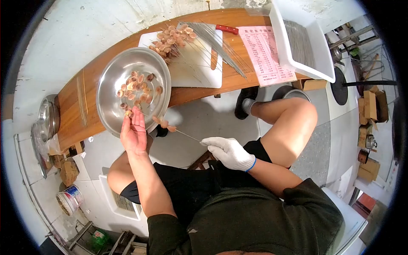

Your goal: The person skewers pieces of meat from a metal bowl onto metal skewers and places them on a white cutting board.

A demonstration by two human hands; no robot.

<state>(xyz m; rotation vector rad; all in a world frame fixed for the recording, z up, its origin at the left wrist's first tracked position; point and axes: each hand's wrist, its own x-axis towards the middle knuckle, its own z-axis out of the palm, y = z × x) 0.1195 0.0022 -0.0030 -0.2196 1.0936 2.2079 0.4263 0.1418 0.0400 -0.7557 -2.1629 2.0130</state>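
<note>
A steel bowl holds several small, round, pinkish-brown food pieces. My bare left hand is at the bowl's near rim, a yellowish-brown food piece pinched between thumb and fingers. In a white knit glove, my right hand is closed round the near end of a thin skewer. A few food pieces are threaded on the skewer's far end, just right of the bowl and my left hand.
Loaded skewers lie heaped on a white cutting board, beside bare skewers and a red-handled knife. A pink printed sheet and a white bin of skewers are right. Steel bowls stand far left.
</note>
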